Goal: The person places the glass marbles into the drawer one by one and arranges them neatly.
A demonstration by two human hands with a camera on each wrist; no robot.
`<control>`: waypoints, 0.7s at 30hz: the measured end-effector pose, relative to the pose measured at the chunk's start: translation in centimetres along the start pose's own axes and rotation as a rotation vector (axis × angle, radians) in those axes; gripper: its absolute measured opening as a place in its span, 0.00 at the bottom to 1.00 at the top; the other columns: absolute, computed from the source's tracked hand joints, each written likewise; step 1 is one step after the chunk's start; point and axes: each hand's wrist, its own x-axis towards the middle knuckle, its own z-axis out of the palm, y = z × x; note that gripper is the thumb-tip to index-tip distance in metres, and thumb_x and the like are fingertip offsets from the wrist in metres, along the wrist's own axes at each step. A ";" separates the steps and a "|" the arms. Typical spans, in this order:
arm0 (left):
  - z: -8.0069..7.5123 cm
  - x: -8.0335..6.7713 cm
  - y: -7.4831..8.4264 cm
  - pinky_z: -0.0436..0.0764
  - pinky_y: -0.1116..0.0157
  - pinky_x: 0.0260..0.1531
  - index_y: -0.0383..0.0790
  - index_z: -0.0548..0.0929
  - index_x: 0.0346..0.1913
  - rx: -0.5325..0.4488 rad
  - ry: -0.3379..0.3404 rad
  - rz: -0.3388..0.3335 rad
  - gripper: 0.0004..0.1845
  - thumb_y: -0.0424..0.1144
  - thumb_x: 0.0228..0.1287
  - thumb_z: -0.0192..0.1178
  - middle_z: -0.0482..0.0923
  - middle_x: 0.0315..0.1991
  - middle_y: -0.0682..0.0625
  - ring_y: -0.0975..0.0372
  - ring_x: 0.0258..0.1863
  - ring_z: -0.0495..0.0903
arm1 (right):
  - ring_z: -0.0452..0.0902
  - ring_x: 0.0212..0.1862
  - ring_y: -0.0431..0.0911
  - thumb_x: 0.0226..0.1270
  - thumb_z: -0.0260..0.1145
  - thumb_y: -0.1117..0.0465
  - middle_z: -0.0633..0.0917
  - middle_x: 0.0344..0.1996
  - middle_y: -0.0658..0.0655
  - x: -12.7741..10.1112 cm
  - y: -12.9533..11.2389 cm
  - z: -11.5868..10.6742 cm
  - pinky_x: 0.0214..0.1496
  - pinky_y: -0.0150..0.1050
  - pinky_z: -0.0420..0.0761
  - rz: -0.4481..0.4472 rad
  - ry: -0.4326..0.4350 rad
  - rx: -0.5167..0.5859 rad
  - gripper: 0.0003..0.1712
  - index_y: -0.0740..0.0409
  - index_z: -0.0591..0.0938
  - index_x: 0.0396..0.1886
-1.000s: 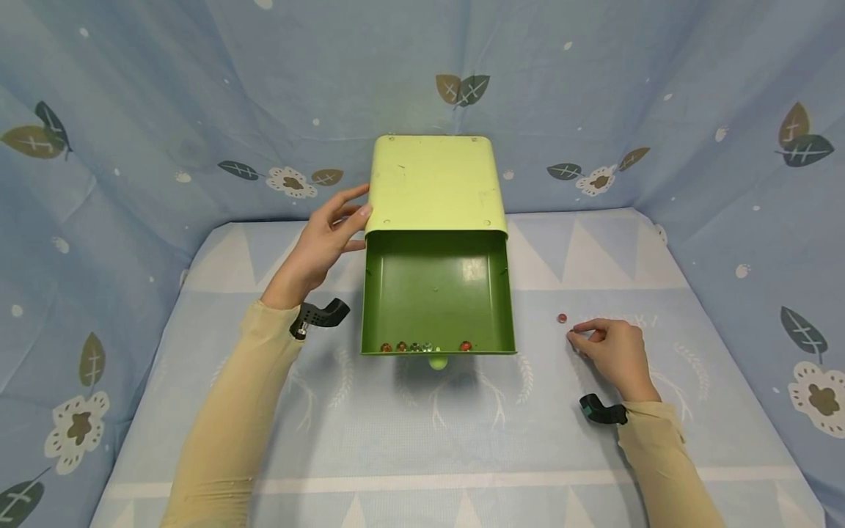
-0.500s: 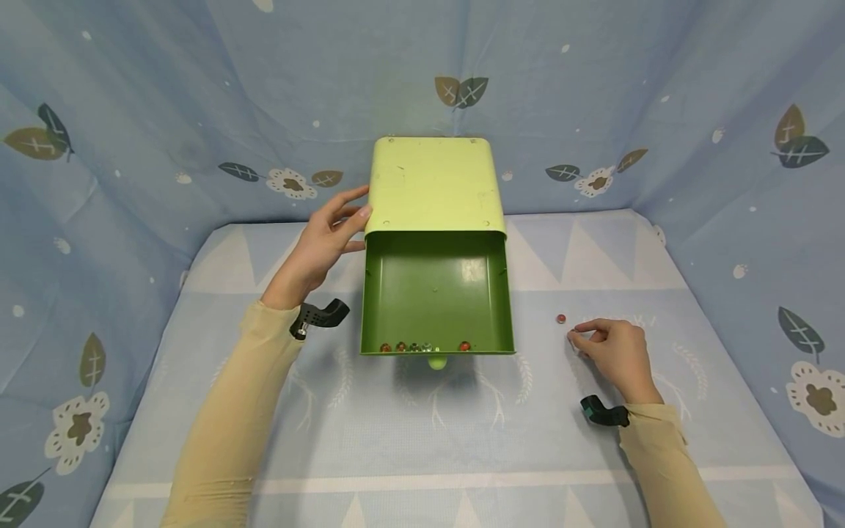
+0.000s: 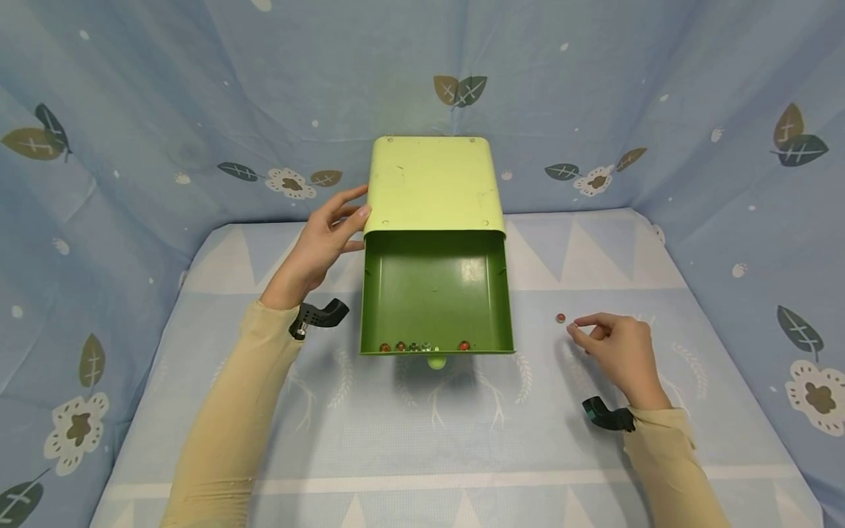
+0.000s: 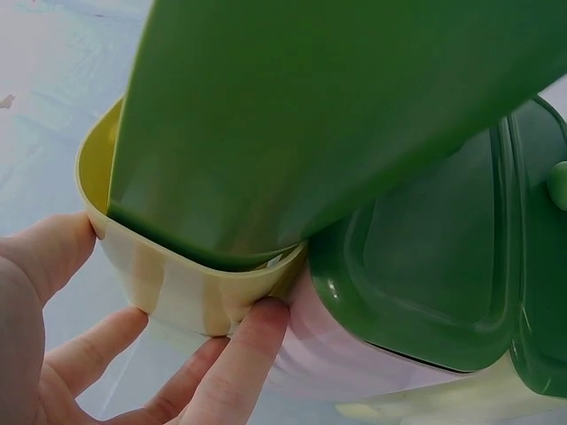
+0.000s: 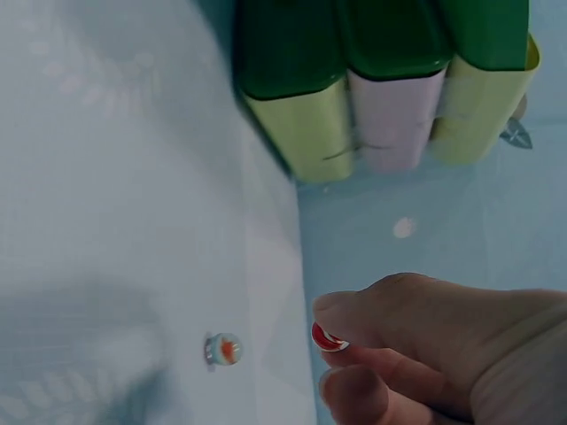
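In the head view, my left hand (image 3: 320, 242) touches the left side of the pale yellow top unit (image 3: 436, 183) of a drawer cabinet, its fingers spread along the wall and rim. The green drawer (image 3: 433, 293) of that unit is pulled out toward me. Several glass marbles (image 3: 465, 345) lie along its inner front wall. My right hand (image 3: 617, 352) is above the tabletop to the right, pinching a red marble (image 5: 328, 338) between thumb and finger. Another marble (image 3: 560, 318), clear with orange-red inside, rests on the cloth just left of those fingertips.
Beneath the top unit, the right wrist view shows a pink unit (image 5: 394, 119) and another yellow unit (image 5: 306, 128), both with green drawer fronts. A round knob (image 3: 437, 362) sticks out from the open drawer. Blue patterned curtain (image 3: 568, 88) surrounds the cloth-covered table (image 3: 396, 447).
My right hand has lifted slightly off the cloth with the marble between its fingertips. My left hand, the drawer and the other marbles look unmoved.
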 end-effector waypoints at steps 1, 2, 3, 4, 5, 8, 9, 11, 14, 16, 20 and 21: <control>0.0 0.0 0.0 0.82 0.43 0.67 0.54 0.65 0.87 -0.001 -0.001 0.000 0.32 0.51 0.87 0.58 0.68 0.76 0.38 0.45 0.70 0.76 | 0.64 0.14 0.39 0.71 0.81 0.62 0.83 0.15 0.49 0.0 -0.2 -0.1 0.16 0.34 0.63 -0.006 0.002 0.001 0.11 0.67 0.94 0.44; 0.0 0.0 0.0 0.82 0.43 0.67 0.54 0.65 0.87 -0.003 -0.001 0.001 0.32 0.51 0.87 0.58 0.68 0.76 0.38 0.45 0.70 0.76 | 0.64 0.14 0.38 0.71 0.81 0.62 0.83 0.16 0.50 0.0 -0.5 -0.3 0.17 0.34 0.64 -0.011 0.004 0.002 0.11 0.67 0.94 0.44; 0.0 0.0 0.0 0.82 0.43 0.67 0.54 0.65 0.87 -0.005 -0.002 0.001 0.32 0.51 0.87 0.59 0.68 0.76 0.38 0.45 0.70 0.76 | 0.64 0.14 0.38 0.70 0.82 0.62 0.83 0.16 0.50 0.0 -0.7 -0.4 0.17 0.34 0.64 -0.016 0.007 0.002 0.11 0.67 0.94 0.44; 0.0 0.0 0.0 0.82 0.43 0.67 0.54 0.66 0.87 -0.007 -0.003 0.001 0.32 0.51 0.87 0.59 0.68 0.76 0.38 0.45 0.70 0.76 | 0.64 0.13 0.37 0.70 0.82 0.62 0.83 0.15 0.49 0.0 -0.9 -0.6 0.17 0.34 0.64 -0.021 0.011 0.000 0.11 0.67 0.94 0.44; 0.0 0.0 0.0 0.82 0.43 0.67 0.54 0.66 0.87 -0.008 -0.003 0.001 0.32 0.51 0.87 0.59 0.68 0.76 0.38 0.45 0.70 0.76 | 0.64 0.13 0.37 0.70 0.82 0.62 0.83 0.15 0.49 -0.1 -1.2 -0.7 0.17 0.34 0.64 -0.025 0.015 -0.001 0.11 0.66 0.94 0.44; 0.0 0.0 0.0 0.82 0.43 0.67 0.54 0.66 0.87 -0.009 -0.004 0.001 0.32 0.51 0.87 0.59 0.68 0.76 0.38 0.45 0.70 0.76 | 0.63 0.13 0.36 0.69 0.82 0.61 0.83 0.15 0.47 -0.2 -1.9 -1.1 0.16 0.34 0.63 -0.034 0.023 0.001 0.11 0.66 0.95 0.44; 0.0 0.0 0.0 0.82 0.43 0.67 0.54 0.66 0.87 -0.009 -0.003 0.001 0.32 0.51 0.87 0.59 0.68 0.76 0.38 0.45 0.70 0.76 | 0.63 0.13 0.36 0.69 0.82 0.61 0.82 0.15 0.46 -0.2 -2.2 -1.3 0.15 0.34 0.62 -0.037 0.024 0.002 0.11 0.66 0.95 0.43; 0.0 0.0 0.0 0.82 0.43 0.67 0.54 0.66 0.87 -0.007 -0.004 0.000 0.32 0.51 0.87 0.59 0.68 0.76 0.38 0.45 0.70 0.76 | 0.63 0.13 0.37 0.69 0.83 0.61 0.82 0.15 0.46 -0.3 -2.7 -1.5 0.15 0.33 0.62 -0.046 0.028 0.003 0.11 0.65 0.95 0.43; 0.0 -0.1 0.0 0.83 0.43 0.67 0.54 0.66 0.87 -0.008 -0.003 -0.001 0.32 0.51 0.87 0.59 0.68 0.76 0.38 0.45 0.70 0.76 | 0.62 0.13 0.37 0.69 0.83 0.62 0.81 0.15 0.46 -0.6 -3.6 -1.9 0.15 0.33 0.61 -0.065 0.040 0.006 0.09 0.64 0.95 0.42; 0.0 -0.1 0.1 0.82 0.43 0.67 0.54 0.65 0.87 -0.009 -0.004 -0.002 0.32 0.51 0.87 0.59 0.68 0.76 0.38 0.45 0.70 0.76 | 0.63 0.14 0.38 0.68 0.83 0.64 0.81 0.15 0.45 -0.7 -4.1 -2.2 0.15 0.33 0.61 -0.085 0.052 0.005 0.08 0.64 0.95 0.41; 0.0 -0.1 0.1 0.82 0.43 0.67 0.54 0.65 0.87 -0.012 -0.003 -0.003 0.32 0.51 0.87 0.59 0.68 0.76 0.38 0.45 0.70 0.76 | 0.66 0.15 0.38 0.68 0.83 0.65 0.81 0.16 0.44 -0.9 -5.1 -2.7 0.17 0.32 0.64 -0.111 0.067 0.011 0.06 0.62 0.95 0.41; 0.0 -0.1 0.1 0.82 0.43 0.67 0.53 0.65 0.87 -0.012 -0.003 -0.003 0.32 0.50 0.87 0.59 0.67 0.76 0.38 0.45 0.71 0.76 | 0.67 0.16 0.38 0.68 0.83 0.65 0.81 0.16 0.43 -0.9 -5.4 -2.8 0.17 0.32 0.64 -0.116 0.068 0.013 0.06 0.62 0.95 0.41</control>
